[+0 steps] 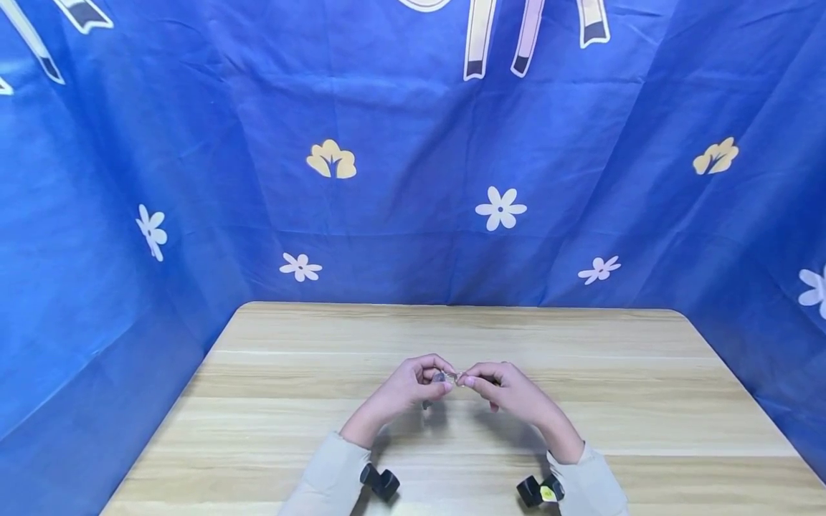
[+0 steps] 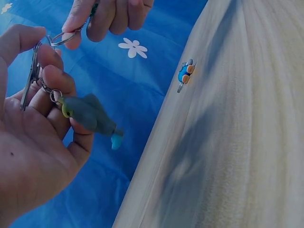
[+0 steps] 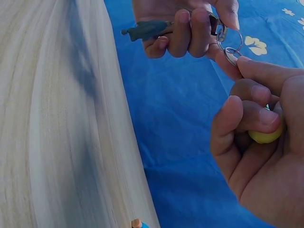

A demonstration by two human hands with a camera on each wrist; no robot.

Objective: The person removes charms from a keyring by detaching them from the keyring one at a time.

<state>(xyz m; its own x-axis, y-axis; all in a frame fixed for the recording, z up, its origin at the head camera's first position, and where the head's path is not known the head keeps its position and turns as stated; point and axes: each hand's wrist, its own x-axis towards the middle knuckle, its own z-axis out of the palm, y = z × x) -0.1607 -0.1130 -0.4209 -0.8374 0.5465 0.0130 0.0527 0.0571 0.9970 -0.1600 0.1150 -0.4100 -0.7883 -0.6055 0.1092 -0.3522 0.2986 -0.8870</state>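
Thumb and fingers of my left hand [image 1: 408, 383] pinch a keychain, with flat metal keys [image 2: 31, 78] between them. From its short chain hangs a small grey-green figure [image 2: 90, 114] with a light blue tip, resting by the curled fingers. My right hand [image 1: 513, 393] pinches a metal ring [image 3: 231, 56] between thumb and forefinger. That ring is linked through the left hand's key ring [image 3: 240, 40]. A yellow rounded piece [image 3: 266, 137] sits inside the right hand's curled fingers, mostly hidden. Both hands meet just over the table.
A small blue and orange trinket [image 2: 185, 73] with a metal piece lies on the wooden table [image 1: 290, 430] near its edge. Blue patterned cloth [image 1: 400, 179] hangs behind and at both sides. Black camera mounts [image 1: 381, 482] sit at the sleeves.
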